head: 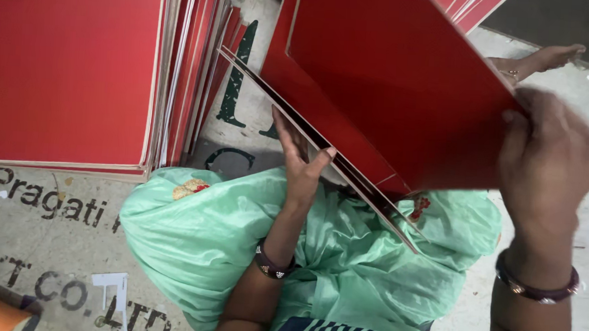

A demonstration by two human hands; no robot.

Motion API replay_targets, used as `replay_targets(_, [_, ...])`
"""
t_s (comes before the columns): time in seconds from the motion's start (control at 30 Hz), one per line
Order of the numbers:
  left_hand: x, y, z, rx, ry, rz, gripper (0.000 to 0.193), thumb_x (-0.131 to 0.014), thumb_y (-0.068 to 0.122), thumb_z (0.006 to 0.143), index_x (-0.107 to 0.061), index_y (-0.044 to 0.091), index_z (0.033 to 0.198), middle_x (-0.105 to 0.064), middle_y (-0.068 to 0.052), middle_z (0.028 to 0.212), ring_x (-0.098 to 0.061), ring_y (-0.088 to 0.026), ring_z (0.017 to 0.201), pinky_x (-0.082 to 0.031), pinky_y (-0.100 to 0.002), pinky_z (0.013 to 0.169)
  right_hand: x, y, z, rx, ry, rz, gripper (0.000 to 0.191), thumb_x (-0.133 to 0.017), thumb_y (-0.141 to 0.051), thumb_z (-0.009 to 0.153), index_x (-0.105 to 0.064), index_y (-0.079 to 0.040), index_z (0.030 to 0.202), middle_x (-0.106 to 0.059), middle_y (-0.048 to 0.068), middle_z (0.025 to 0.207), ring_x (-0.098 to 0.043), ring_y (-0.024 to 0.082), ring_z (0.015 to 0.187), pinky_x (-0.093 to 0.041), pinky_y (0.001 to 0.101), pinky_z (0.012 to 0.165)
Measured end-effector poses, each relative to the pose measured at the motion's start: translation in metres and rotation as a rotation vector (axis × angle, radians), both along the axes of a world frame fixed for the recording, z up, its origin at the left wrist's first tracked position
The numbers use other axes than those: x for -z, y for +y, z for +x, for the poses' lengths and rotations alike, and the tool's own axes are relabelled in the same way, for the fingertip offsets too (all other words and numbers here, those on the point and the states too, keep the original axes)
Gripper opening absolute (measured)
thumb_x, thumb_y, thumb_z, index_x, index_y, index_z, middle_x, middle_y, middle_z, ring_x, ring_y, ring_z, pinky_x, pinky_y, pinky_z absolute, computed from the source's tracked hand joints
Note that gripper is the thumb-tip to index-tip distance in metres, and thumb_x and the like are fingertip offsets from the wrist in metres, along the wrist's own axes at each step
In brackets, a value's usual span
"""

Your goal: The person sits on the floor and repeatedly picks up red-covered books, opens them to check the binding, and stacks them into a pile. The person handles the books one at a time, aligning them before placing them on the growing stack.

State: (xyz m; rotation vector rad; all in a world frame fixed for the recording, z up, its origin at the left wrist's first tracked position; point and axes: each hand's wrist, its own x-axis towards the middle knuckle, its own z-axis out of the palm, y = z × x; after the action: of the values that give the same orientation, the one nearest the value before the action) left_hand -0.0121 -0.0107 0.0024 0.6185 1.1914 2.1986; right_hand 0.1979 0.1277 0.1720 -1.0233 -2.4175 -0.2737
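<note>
Red boards [406, 84], printed sack floor [42, 239] — hands [553, 159] gripping

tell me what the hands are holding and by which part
Both grip a red card board: the right hand pinches its right corner, the left hand supports its lower-left edge from beneath.

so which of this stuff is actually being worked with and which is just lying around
In hand:
- red board, held by the right hand at its edge
- thin boards beneath it, steadied by the left hand

Lying about:
- stack of red boards, left
- red sheets leaning on that stack
- white card scrap on the printed floor sheet
</note>
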Motion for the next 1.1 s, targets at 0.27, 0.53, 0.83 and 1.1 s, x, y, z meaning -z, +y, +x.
replay_targets(0.27, [0.010, 0.005, -0.003, 0.055, -0.014, 0.127, 0.116, -0.074, 0.002, 0.083, 0.004, 0.011, 0.169, -0.023, -0.016, 0.171, -0.029, -0.030, 0.156, -0.025, -0.043, 0.129, 0.046, -0.038, -0.047, -0.414, 0.057, -0.827, 0.047, -0.074, -0.025, 0.088, -0.063, -0.005, 0.129, -0.068, 0.017, 0.110, -0.065, 0.032, 0.099, -0.054, 0.0443, 0.086])
replay_targets(0.53, [0.014, 0.008, -0.003, 0.096, -0.073, 0.116, 0.115, -0.076, 0.009, 0.084, 0.002, 0.012, 0.168, -0.023, -0.020, 0.169, -0.030, -0.032, 0.154, -0.031, -0.046, 0.126, 0.092, 0.030, -0.023, 0.032, -0.211, -0.391, 0.024, -0.064, -0.014, 0.100, -0.071, -0.007, 0.122, -0.073, 0.020, 0.091, -0.070, 0.039, 0.085, -0.052, 0.0494, 0.075])
replay_targets(0.83, [0.004, 0.008, -0.002, 0.077, -0.073, 0.055, 0.116, -0.079, 0.016, 0.084, 0.001, 0.013, 0.169, -0.023, -0.021, 0.168, -0.031, -0.035, 0.153, -0.034, -0.047, 0.124, 0.027, 0.022, -0.001, 0.009, 0.099, -0.162, 0.016, -0.070, -0.006, 0.105, -0.074, -0.006, 0.120, -0.073, 0.016, 0.103, -0.072, 0.031, 0.095, -0.056, 0.0408, 0.086])
replay_targets(1.1, [0.012, 0.008, -0.002, 0.099, -0.096, 0.155, 0.113, -0.081, 0.017, 0.088, -0.002, 0.014, 0.169, -0.023, -0.019, 0.170, -0.030, -0.033, 0.154, -0.032, -0.047, 0.125, 0.045, -0.031, -0.048, -0.463, 0.167, -0.604, 0.046, -0.071, -0.018, 0.093, -0.059, -0.003, 0.135, -0.063, 0.017, 0.131, -0.062, 0.031, 0.118, -0.050, 0.0420, 0.100])
